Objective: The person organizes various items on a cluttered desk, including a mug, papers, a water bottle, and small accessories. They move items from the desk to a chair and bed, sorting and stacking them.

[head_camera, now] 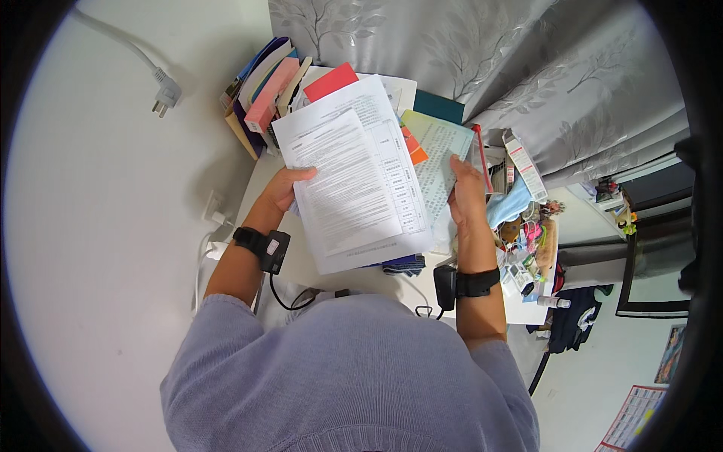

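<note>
My left hand (pixel 285 189) grips a stack of white printed sheets (pixel 350 192) by one edge, thumb on top and fingers hidden beneath. A smaller page of dense text lies over a larger one bearing a table. My right hand (pixel 467 189) pinches a pale green and yellow printed sheet (pixel 440 152) by its right edge, thumb on the face. That sheet runs partly under the white stack. An orange item (pixel 417 150) shows between the two. Behind the papers are a red card or booklet (pixel 332 82) and a dark teal cover (pixel 438 106).
Upright books and folders (pixel 265 73) with a pink box (pixel 272 95) stand by the wall. To the right are a white carton (pixel 525 166), a blue cloth (pixel 507 204) and cluttered small items (pixel 525 243). Dark striped fabric (pixel 404 265) lies below the papers. Grey curtains (pixel 469 51) hang behind.
</note>
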Motion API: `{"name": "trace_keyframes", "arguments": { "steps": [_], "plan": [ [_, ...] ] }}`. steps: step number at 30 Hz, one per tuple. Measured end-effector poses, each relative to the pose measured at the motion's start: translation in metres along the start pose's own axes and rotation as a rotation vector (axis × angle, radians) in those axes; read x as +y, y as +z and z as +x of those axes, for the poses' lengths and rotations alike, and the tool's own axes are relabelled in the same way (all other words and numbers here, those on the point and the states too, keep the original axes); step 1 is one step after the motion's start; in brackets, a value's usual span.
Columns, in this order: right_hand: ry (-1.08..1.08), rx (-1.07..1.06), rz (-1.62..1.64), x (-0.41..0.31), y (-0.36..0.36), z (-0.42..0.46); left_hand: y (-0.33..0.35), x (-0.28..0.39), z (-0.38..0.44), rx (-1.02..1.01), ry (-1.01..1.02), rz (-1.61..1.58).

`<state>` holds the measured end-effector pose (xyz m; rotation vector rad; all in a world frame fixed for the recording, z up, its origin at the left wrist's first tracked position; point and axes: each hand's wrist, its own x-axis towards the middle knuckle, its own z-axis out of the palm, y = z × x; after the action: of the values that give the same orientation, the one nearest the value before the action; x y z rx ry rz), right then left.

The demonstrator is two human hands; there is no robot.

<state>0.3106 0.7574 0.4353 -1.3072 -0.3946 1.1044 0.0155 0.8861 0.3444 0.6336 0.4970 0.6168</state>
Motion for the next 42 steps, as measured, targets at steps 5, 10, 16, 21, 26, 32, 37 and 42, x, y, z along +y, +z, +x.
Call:
{"name": "trace_keyframes", "arguments": {
  "steps": [5, 10, 16, 21, 26, 32, 37, 42],
  "plan": [
    [-0.06, 0.056, -0.32, 0.0, 0.025, -0.009, -0.009, -0.005, 0.001, 0.013, -0.01, -0.083],
    [-0.133, -0.263, -0.477, 0.026, 0.059, -0.024, 0.004, -0.019, 0.019, -0.025, -0.037, -0.149],
    [-0.043, -0.267, -0.369, 0.021, 0.039, -0.021, 0.029, -0.017, 0.027, -0.003, 0.117, -0.059],
    [0.044, -0.274, -0.188, 0.033, 0.024, -0.021, 0.057, -0.007, 0.017, -0.149, 0.026, -0.061],
    [0.093, -0.219, -0.171, 0.029, 0.01, -0.034, 0.081, 0.008, 0.021, -0.191, -0.073, 0.066],
    [-0.197, -0.069, -0.202, 0.014, -0.02, -0.04, 0.061, 0.013, 0.033, 0.187, 0.142, 0.122],
    [-0.284, 0.078, -0.084, 0.003, -0.059, -0.054, -0.009, 0.066, 0.027, 1.256, 1.188, 1.694],
    [-0.307, 0.166, -0.07, 0.012, -0.074, -0.053, -0.043, 0.079, 0.045, 1.144, 0.579, 1.773]
  ]
}}
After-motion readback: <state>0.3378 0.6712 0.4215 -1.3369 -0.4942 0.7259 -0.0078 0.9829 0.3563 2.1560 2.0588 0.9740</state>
